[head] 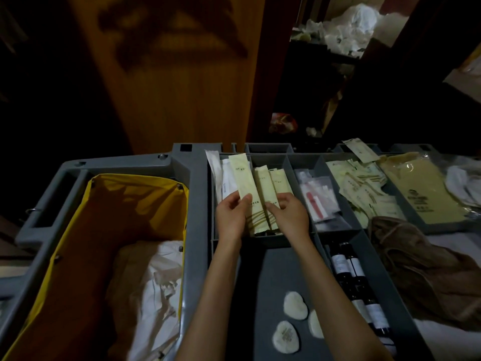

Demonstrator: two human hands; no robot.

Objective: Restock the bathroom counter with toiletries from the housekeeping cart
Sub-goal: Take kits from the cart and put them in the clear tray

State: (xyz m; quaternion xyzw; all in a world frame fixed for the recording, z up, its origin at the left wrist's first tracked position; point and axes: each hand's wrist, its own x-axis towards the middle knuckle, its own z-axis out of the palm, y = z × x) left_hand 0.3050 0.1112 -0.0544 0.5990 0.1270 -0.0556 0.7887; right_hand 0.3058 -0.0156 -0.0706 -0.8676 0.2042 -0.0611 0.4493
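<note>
We are pinching one long packet [240,175] in our left hand [230,217] and two shorter packets [261,186] in our right hand [290,217], above the cart tray's [291,158] twelve o'clock compartment, and this loose, fanned grip is risking one slipping down among the rest.

Three long cream sachets [240,175] side by side in one compartment of the one cart [197,204]; two white long packets [217,173] just left of them; three oval pads [295,306] in the near tray; at least four dark bottles [339,264] lying in the narrow slot, exact number lost in the dim light; one heap of small cream sachets [364,194], too overlapped to count; one stack of clear packets [317,196], number unclear; one yellow bag [145,186]; one brown cloth [421,269]; one tan pouch [413,188] showing on top.
</note>
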